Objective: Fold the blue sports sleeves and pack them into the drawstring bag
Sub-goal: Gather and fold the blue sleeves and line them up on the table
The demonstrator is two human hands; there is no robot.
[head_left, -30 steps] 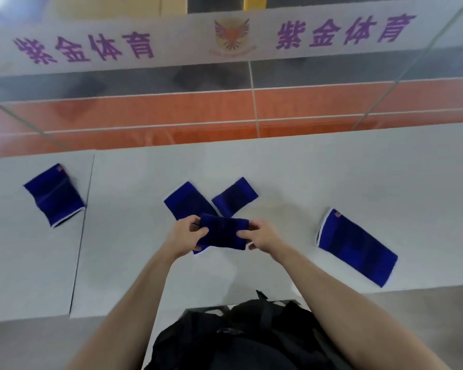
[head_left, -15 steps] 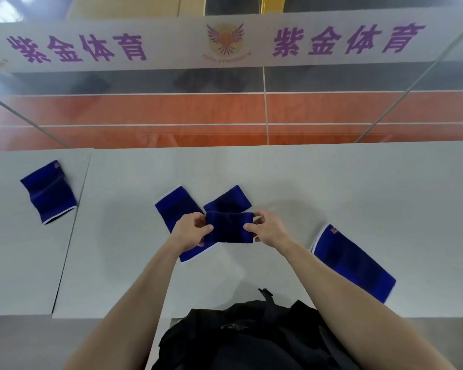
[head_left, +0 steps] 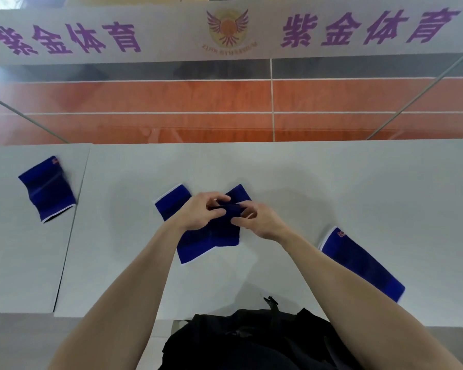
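Head view, reported near to far. The black drawstring bag (head_left: pixel 251 340) sits at the near edge between the forearms, partly below the rim of the white table (head_left: pixel 332 188); whether its mouth is open cannot be told. To the right, a long right sleeve (head_left: pixel 360 263) lies flat and unfolded on the table, well apart from the hands. At centre, the left hand (head_left: pixel 198 213) and right hand (head_left: pixel 261 221) meet over the held sleeve (head_left: pixel 222 232). Thumb and curled fingers of each hand pinch its upper edge, which is bunched into a dark roll between them. Its lower part drops towards the table, and whether it touches is unclear. Beneath the left wrist a middle sleeve (head_left: pixel 171 202) lies flat, its white-trimmed near end showing below the held one. Just beyond the fingers a corner of a far sleeve (head_left: pixel 239 192) shows. A left sleeve (head_left: pixel 47 189) lies on the adjoining table panel, far left and well apart. Beyond the table are an orange floor (head_left: pixel 171 102) and a white banner (head_left: pixel 171 30) with purple characters. Judgement: one sleeve is being folded and none is visibly packed. The next move calls for bringing the pinched edge over to complete the fold, then carrying the sleeve near to the bag, whose mouth will likely need opening.
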